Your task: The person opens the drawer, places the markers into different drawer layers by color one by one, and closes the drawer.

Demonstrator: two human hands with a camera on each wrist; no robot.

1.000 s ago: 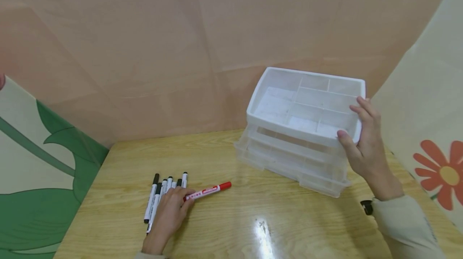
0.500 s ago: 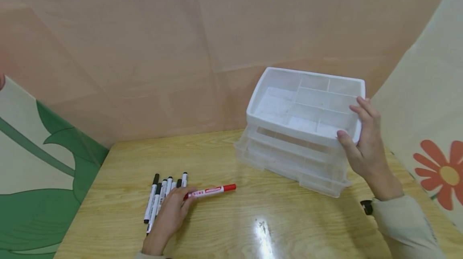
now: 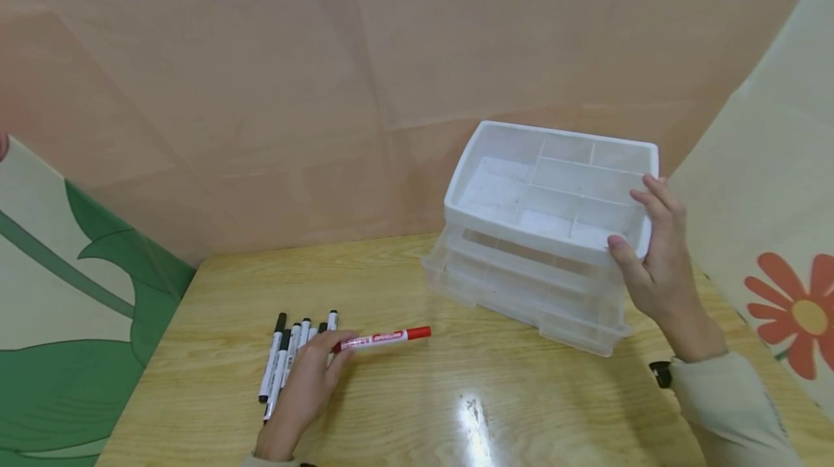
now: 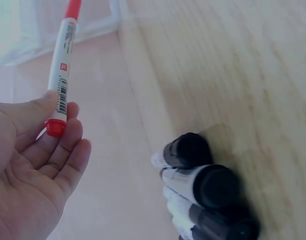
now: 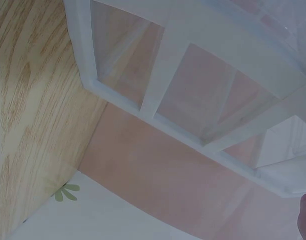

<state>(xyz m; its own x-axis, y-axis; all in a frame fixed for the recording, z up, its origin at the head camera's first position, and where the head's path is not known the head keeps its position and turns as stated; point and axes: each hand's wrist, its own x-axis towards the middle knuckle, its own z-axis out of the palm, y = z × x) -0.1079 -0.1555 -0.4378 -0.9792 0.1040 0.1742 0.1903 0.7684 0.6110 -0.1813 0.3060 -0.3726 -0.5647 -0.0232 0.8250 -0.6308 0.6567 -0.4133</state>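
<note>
Between thumb and fingers, my left hand [image 3: 311,380] pinches a red-capped whiteboard marker [image 3: 389,338] near its rear end. In the left wrist view the marker [image 4: 62,65] points away from the palm, red cap outward. Several black-capped markers [image 3: 274,358] lie side by side on the table, partly hidden by that hand. My right hand [image 3: 661,264] grips the right rim of a white storage box with a divided top tray [image 3: 495,181]. Its thumb lies over the front corner. Only a fingertip [image 5: 305,217] shows in the right wrist view, beside the box frame [image 5: 177,132].
Clear drawers [image 3: 521,293] sit beneath the top tray, the lower one jutting forward. The wooden table [image 3: 391,416] ends at a pinkish cloth backdrop [image 3: 293,127]. A small black object [image 3: 661,373] shows by the right sleeve.
My left hand has tilted the red marker up a little and shifted its capped end to the right. The right hand and the box have stayed in place.
</note>
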